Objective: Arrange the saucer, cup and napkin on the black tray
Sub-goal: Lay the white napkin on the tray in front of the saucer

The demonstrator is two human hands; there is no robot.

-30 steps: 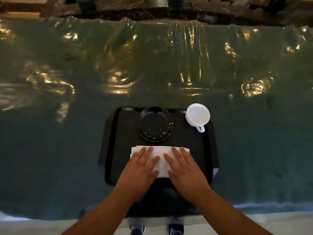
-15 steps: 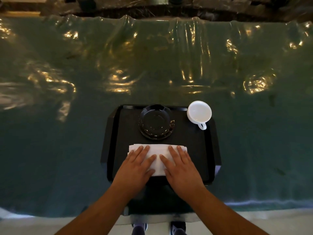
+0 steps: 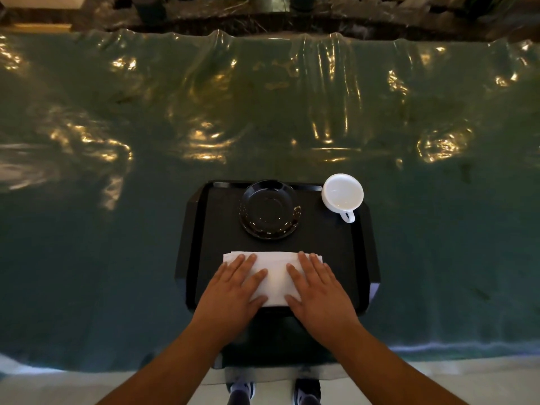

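A black tray lies on the table in front of me. On its far middle sits a glossy black saucer. An empty white cup stands upright at the tray's far right corner, its handle pointing toward me. A folded white napkin lies flat on the tray's near half. My left hand presses flat on the napkin's left part and my right hand presses flat on its right part, fingers spread. The hands cover the napkin's near corners.
The table is draped in a dark green cloth under wrinkled clear plastic that glints with reflections. Its near edge runs just below the tray. My shoes show on the pale floor beneath. Dark furniture lines the far side.
Both hands have slid slightly apart across the napkin, uncovering more of its middle. The tray, saucer and cup have stayed where they were.
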